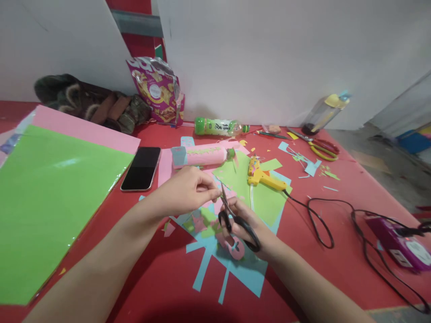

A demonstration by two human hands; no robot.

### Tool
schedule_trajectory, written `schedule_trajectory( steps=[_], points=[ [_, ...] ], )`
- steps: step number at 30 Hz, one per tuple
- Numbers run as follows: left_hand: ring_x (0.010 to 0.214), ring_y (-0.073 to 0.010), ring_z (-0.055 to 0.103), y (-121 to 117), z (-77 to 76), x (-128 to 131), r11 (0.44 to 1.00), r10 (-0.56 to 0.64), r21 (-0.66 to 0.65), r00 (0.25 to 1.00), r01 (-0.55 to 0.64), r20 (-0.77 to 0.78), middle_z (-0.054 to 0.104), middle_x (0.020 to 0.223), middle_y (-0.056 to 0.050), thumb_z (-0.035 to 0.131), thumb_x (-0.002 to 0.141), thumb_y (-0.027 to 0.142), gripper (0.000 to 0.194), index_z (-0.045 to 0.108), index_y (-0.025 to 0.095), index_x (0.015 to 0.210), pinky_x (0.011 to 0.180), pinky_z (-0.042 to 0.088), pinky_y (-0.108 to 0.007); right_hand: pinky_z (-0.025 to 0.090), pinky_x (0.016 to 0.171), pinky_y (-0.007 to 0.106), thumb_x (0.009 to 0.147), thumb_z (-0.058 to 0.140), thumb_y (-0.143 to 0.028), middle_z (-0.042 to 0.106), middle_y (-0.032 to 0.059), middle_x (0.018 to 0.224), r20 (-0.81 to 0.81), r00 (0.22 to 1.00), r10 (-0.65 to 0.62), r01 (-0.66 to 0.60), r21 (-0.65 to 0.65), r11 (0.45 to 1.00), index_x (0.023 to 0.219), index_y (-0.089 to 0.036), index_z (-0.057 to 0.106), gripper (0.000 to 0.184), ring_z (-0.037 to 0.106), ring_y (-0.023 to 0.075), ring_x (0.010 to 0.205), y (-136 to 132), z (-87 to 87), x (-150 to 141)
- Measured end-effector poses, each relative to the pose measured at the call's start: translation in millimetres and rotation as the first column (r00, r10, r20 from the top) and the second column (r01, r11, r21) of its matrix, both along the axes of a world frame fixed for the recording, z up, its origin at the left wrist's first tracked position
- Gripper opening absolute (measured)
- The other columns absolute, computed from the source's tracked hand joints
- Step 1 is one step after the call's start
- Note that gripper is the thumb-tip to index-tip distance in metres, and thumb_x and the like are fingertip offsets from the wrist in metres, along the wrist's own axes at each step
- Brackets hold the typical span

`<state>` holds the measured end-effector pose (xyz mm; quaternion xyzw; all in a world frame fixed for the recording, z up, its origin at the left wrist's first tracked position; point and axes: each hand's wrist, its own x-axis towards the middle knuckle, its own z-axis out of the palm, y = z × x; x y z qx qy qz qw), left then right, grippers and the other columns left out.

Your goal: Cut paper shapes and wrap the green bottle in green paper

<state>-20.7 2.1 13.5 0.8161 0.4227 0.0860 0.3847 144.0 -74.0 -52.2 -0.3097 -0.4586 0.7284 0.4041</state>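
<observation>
Two hands point(218, 206), one holding one scissors point(232, 215)

Tbl. point(151, 278), L to R: paper stack point(63, 188), phone point(141, 169), wrapped bottle point(205, 155) on its side, glue gun point(267, 179) atop loose sheets point(245, 271), power strip point(397, 244) far R. Behind, nr. wall point(252, 58): bundle point(107, 105), snack bag point(158, 94), drink bottle point(213, 127) on its side, tall bottle point(323, 115) w/ spare scissors point(323, 148) just before it. Ctr.: held scissors point(247, 233) above cut pieces point(237, 249).
</observation>
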Motion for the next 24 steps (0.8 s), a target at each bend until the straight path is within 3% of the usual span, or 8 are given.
schedule_trajectory(
  steps=[9,17,24],
  points=[
    [0.045,-0.0069,0.033,-0.6,-0.8,0.3,1.000,0.023,-0.011,1.000,-0.023,-0.002,0.040,0.047,0.002,0.044,0.070,0.027,0.025,0.060,0.011,0.060,0.042,0.021,-0.019,0.033,0.045,0.019,0.073,0.057,-0.038,0.040,-0.0062,0.066,-0.007,1.000,0.013,-0.013,0.003,1.000,0.086,-0.020,0.036,0.031,0.044,0.0025,0.044,-0.5,-0.7,-0.2],
    [0.046,-0.0069,0.034,-0.8,-0.4,2.1,1.000,-0.003,-0.025,1.000,0.003,0.016,0.042,0.048,0.002,0.043,0.070,0.027,0.026,0.060,0.011,0.060,0.043,0.023,-0.019,0.037,0.052,0.024,0.067,0.060,-0.047,0.042,-0.0021,0.078,-0.014,1.000,0.025,-0.026,-0.041,0.999,0.089,-0.021,0.036,0.042,0.049,0.0066,0.056,-0.7,1.2,0.2],
    [0.045,-0.0062,0.031,-1.1,-1.0,2.4,1.000,-0.013,-0.025,1.000,0.013,0.011,0.036,0.046,0.003,0.043,0.071,0.029,0.027,0.058,0.011,0.056,0.041,0.020,-0.018,0.038,0.053,0.026,0.069,0.058,-0.047,0.042,-0.0016,0.080,-0.004,0.998,0.062,-0.062,-0.030,0.998,0.090,-0.021,0.034,0.041,0.051,0.0076,0.057,-0.2,0.5,1.7]
  ],
)
